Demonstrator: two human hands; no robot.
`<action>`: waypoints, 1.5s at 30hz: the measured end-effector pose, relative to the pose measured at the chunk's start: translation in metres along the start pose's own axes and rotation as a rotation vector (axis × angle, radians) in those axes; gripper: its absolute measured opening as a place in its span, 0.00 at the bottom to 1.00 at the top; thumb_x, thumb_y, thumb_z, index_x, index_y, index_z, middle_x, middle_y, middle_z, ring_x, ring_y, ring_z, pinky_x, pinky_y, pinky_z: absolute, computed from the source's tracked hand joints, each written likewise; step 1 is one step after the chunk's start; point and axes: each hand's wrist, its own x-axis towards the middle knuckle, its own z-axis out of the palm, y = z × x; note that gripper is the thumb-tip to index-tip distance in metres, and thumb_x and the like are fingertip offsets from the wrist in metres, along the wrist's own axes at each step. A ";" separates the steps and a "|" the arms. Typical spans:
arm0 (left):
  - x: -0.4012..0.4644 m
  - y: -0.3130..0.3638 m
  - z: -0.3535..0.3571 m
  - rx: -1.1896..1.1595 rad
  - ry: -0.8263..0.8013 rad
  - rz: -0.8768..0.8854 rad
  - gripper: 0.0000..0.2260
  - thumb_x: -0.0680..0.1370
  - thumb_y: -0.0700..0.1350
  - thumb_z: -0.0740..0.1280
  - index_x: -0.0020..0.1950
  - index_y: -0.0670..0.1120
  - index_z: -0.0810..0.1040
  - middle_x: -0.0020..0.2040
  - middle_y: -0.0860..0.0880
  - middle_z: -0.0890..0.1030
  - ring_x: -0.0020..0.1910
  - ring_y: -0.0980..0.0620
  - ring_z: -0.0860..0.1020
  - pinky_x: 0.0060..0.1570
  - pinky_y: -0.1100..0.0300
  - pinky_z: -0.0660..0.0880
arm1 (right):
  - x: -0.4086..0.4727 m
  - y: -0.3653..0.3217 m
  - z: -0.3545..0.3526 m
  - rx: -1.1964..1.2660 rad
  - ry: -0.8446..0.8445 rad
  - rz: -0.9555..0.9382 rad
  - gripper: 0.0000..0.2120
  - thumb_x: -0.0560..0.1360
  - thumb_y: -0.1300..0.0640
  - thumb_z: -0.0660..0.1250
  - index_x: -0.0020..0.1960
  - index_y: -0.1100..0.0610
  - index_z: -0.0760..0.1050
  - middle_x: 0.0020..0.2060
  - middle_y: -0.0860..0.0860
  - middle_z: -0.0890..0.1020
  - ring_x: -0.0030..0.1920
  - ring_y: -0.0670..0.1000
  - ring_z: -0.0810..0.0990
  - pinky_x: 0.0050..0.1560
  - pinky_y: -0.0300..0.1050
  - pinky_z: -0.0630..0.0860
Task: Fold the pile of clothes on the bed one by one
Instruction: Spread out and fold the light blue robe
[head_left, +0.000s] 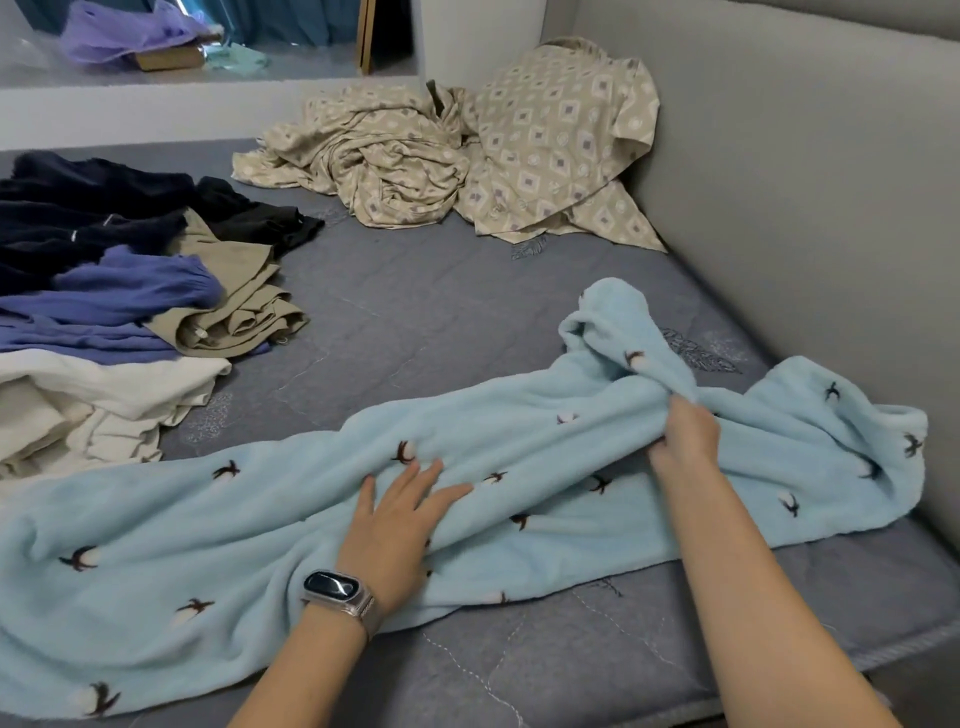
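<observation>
Light blue fleece garment (322, 525) was spread lengthwise across the near edge of the bed (415, 312), dark sprig print facing up. It looked like the piece being worked, laid long so it could be squared before a fold.

Left hand (400, 525) lay flat on the fleece near its middle, fingers straight and spread, gripping nothing. My read: it was pinning the cloth so it wouldn't slide while the other end got pulled. Smartwatch (337, 590) on that wrist.

Right hand (685, 436) was closed on a bunched fold of the same garment toward its right end, fingers curled into the fabric. That end was rumpled and humped up, so the pinch was probably there to lift and straighten it. Couldn't tell if it had a sleeve, hood or plain edge.

Rest of the pile (104, 291) sat well apart at the left side of the bed: dark navy, purple, khaki and cream pieces overlapping, none neatly folded that I could see. Crumpled beige patterned bedding (467, 150) was heaped at the far corner against the grey padded wall (805, 182).

Judgement: early stage on this item, no fold made yet.
</observation>
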 end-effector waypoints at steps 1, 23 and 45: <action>-0.001 0.003 -0.003 0.002 -0.030 -0.013 0.43 0.71 0.32 0.62 0.74 0.67 0.49 0.79 0.55 0.47 0.78 0.50 0.46 0.72 0.39 0.42 | -0.004 -0.012 -0.005 0.221 -0.059 0.050 0.12 0.76 0.60 0.63 0.58 0.58 0.76 0.55 0.55 0.82 0.52 0.55 0.81 0.52 0.49 0.78; 0.067 0.120 0.026 0.011 0.036 -0.037 0.31 0.73 0.66 0.38 0.76 0.63 0.52 0.79 0.52 0.48 0.78 0.48 0.46 0.70 0.34 0.41 | 0.017 -0.030 -0.036 -1.291 -0.054 -0.693 0.18 0.77 0.49 0.60 0.64 0.55 0.73 0.54 0.56 0.81 0.57 0.58 0.76 0.59 0.53 0.66; 0.075 0.113 0.067 0.151 0.070 -0.093 0.30 0.77 0.67 0.38 0.75 0.61 0.59 0.77 0.49 0.59 0.77 0.46 0.55 0.68 0.35 0.40 | 0.050 -0.062 -0.152 -0.729 0.309 -0.808 0.09 0.65 0.50 0.64 0.37 0.55 0.74 0.44 0.53 0.78 0.46 0.58 0.75 0.48 0.51 0.70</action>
